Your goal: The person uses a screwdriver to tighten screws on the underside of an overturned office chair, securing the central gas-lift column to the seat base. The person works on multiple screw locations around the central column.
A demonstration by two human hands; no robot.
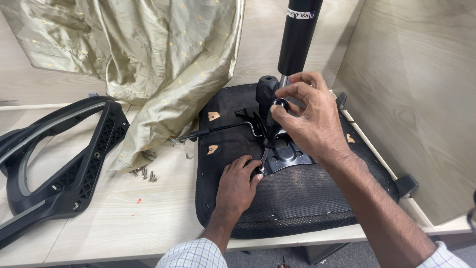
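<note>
Right hand (308, 118) arched over seat mechanism (281, 151), fingertips pinched on black knob (279, 104) beside gas cylinder (297, 37). Left hand (238, 183) flat on upturned seat pan (297, 193), fingers curled at plate edge. Screws (145, 173) loose on table (124, 218).

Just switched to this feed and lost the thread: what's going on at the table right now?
A person is working on an upturned office chair seat lying on a wooden table. The right hand grips a small black knob beside the gas cylinder, which stands up from the metal mounting plate. The left hand presses its fingers at the plate's front edge. A few loose screws lie near a crumpled gold fabric. A black plastic chair frame rests at the left.
</note>
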